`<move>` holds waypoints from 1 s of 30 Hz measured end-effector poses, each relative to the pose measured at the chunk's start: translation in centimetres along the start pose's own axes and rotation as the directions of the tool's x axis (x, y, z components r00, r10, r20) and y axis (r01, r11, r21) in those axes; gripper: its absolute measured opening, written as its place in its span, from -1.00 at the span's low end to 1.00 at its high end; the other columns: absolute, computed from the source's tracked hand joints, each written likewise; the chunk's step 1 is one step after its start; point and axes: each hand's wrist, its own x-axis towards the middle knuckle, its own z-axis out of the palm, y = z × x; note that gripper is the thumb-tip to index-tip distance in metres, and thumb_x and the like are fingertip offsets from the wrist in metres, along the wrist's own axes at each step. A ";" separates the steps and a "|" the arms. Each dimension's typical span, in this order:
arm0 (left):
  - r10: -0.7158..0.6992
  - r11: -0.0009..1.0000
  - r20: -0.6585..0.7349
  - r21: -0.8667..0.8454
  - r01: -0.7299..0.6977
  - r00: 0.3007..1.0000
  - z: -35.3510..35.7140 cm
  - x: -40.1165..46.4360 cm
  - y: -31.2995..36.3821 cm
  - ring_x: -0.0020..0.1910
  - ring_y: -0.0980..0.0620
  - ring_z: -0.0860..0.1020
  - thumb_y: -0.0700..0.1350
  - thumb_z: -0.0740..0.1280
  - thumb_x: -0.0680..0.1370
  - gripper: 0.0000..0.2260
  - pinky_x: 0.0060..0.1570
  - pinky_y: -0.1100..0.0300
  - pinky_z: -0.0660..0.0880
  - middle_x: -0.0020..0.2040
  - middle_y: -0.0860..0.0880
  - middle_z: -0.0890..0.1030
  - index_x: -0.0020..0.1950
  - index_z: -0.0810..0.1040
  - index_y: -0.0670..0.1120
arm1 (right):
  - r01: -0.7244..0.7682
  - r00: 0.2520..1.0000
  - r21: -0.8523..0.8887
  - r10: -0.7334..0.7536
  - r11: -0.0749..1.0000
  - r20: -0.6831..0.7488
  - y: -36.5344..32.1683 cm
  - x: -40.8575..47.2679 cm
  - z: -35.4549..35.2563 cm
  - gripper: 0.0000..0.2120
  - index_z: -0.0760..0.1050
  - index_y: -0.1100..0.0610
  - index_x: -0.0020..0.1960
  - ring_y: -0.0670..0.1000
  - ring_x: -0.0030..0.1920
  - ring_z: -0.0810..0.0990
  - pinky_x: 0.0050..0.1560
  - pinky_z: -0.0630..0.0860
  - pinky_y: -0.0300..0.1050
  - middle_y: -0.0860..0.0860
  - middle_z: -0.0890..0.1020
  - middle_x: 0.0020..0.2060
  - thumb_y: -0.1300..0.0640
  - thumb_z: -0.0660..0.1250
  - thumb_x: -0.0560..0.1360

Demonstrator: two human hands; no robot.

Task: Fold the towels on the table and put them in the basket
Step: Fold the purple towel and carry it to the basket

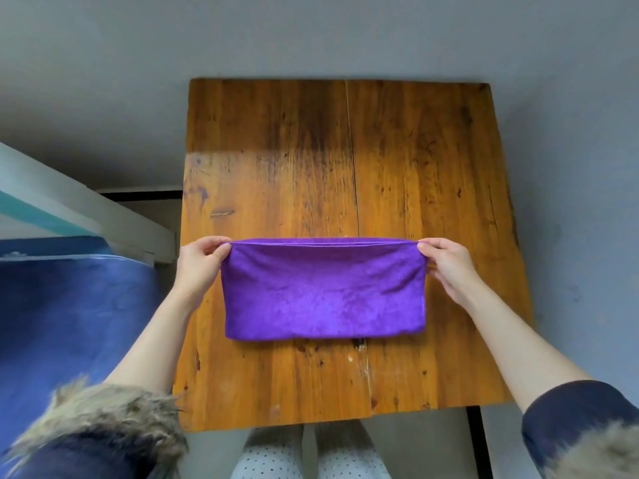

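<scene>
Both my hands pinch the far corners of the folded purple towel (323, 292): left hand (200, 262), right hand (446, 262), over the wooden table (345, 150).

A plain, bright purple terry towel (323, 292) lies across the near half of the orange-brown wooden table (345, 150), whose grain runs in darker brown streaks toward the far edge. Grey wall surrounds the table. Off its left edge sits deep blue fabric (69, 305) beside a white and teal frame (69, 202). Navy sleeves (570, 416) carry tan fur cuffs. White trousers (273, 458) show small dark dots.
</scene>
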 end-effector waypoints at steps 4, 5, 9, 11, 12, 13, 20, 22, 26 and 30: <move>-0.019 1.000 -0.010 -0.006 0.019 1.000 0.8 1.0 -0.3 0.00 0.03 0.53 -0.20 0.29 0.55 -0.89 0.10 0.05 0.48 -0.01 -0.08 0.62 0.00 0.60 -0.09 | 0.012 0.998 -0.051 -0.015 0.999 -0.067 0.4 1.7 1.0 -0.89 0.53 0.11 -0.13 0.04 -0.05 0.53 -0.09 0.46 -0.16 0.13 0.59 -0.05 0.26 0.27 0.53; -0.018 1.000 -0.002 0.003 0.018 1.000 0.9 1.4 -0.3 0.01 0.03 0.53 -0.20 0.29 0.56 -0.89 0.09 0.07 0.47 -0.01 -0.08 0.61 0.01 0.60 -0.09 | 0.021 0.996 -0.074 -0.027 0.997 -0.082 0.6 2.1 1.2 -0.91 0.54 0.14 -0.09 0.03 -0.03 0.53 -0.12 0.45 -0.21 0.13 0.59 -0.03 0.24 0.27 0.54; -0.009 0.998 -0.033 0.055 0.010 0.999 1.5 2.6 -0.5 0.07 0.01 0.53 -0.16 0.29 0.56 -0.86 0.10 0.13 0.46 0.02 -0.05 0.61 0.05 0.61 -0.10 | 0.095 0.982 -0.222 -0.129 0.970 -0.141 1.1 3.1 2.1 -0.86 0.52 0.19 0.06 0.01 0.00 0.51 -0.16 0.44 -0.24 0.08 0.56 -0.01 0.19 0.23 0.58; -0.032 0.996 -0.057 0.083 0.036 0.998 2.0 3.2 -1.0 0.10 0.00 0.53 -0.15 0.28 0.56 -0.84 0.10 0.15 0.45 0.05 -0.05 0.61 0.07 0.61 -0.10 | 0.098 0.974 -0.284 -0.151 0.954 -0.170 1.5 3.9 2.6 -0.85 0.53 0.19 0.07 0.05 0.03 0.54 -0.09 0.45 -0.16 0.09 0.58 0.01 0.18 0.23 0.57; -0.049 0.992 -0.066 0.113 0.057 0.997 2.3 3.5 -1.3 0.12 -0.01 0.53 -0.15 0.26 0.56 -0.83 0.10 0.15 0.44 0.06 -0.06 0.61 0.08 0.62 -0.10 | 0.089 0.970 -0.308 -0.153 0.947 -0.191 1.7 4.2 2.9 -0.83 0.54 0.20 0.08 0.06 0.05 0.54 -0.08 0.45 -0.15 0.11 0.59 0.03 0.18 0.23 0.57; -0.057 0.985 -0.076 0.160 0.069 0.995 2.5 3.6 -1.6 0.12 -0.03 0.53 -0.15 0.24 0.57 -0.80 0.11 0.14 0.44 0.08 -0.07 0.61 0.10 0.62 -0.10 | 0.071 0.965 -0.340 -0.151 0.938 -0.215 1.9 4.4 3.1 -0.82 0.54 0.20 0.11 0.08 0.06 0.54 -0.06 0.42 -0.17 0.12 0.59 0.06 0.19 0.23 0.57; 0.416 0.747 -0.106 0.606 -0.273 0.903 5.3 0.2 -3.3 0.25 -0.20 0.37 -0.24 0.20 0.52 -0.64 0.20 -0.09 0.31 0.26 -0.22 0.42 0.32 0.39 -0.17 | 0.354 0.799 -0.739 -0.596 0.574 -0.080 4.2 0.6 6.4 -0.66 0.41 0.20 0.31 0.12 0.30 0.39 0.29 0.32 -0.02 0.15 0.44 0.28 0.14 0.16 0.57; 0.524 0.594 0.074 0.682 -0.427 0.848 7.2 -1.6 -3.9 0.36 -0.23 0.31 -0.21 0.19 0.48 -0.57 0.26 -0.14 0.25 0.36 -0.21 0.38 0.36 0.37 -0.14 | 0.484 0.744 -0.790 -0.653 0.378 0.144 5.9 -0.7 8.3 -0.61 0.37 0.18 0.36 0.14 0.40 0.32 0.41 0.22 0.14 0.15 0.40 0.36 0.11 0.11 0.56; 0.507 0.350 0.360 0.744 -0.569 0.783 10.9 -3.3 -5.9 0.48 -0.19 0.16 -0.04 0.13 0.52 -0.53 0.39 -0.24 0.03 0.49 -0.13 0.24 0.45 0.27 0.01 | 0.565 0.697 -0.812 -0.613 0.148 0.373 8.5 -1.5 11.6 -0.52 0.26 0.10 0.45 0.12 0.49 0.17 0.44 0.06 0.26 0.11 0.26 0.46 0.02 0.06 0.56; 0.477 0.333 0.350 0.777 -0.535 0.806 11.4 -2.8 -7.2 0.50 -0.14 0.11 0.07 0.06 0.57 -0.54 0.43 -0.20 -0.05 0.52 -0.08 0.18 0.49 0.21 0.06 | 0.570 0.682 -0.816 -0.607 0.092 0.408 10.0 0.7 10.4 -0.48 0.19 0.07 0.49 0.08 0.50 0.11 0.48 -0.02 0.14 0.09 0.21 0.49 -0.08 0.05 0.57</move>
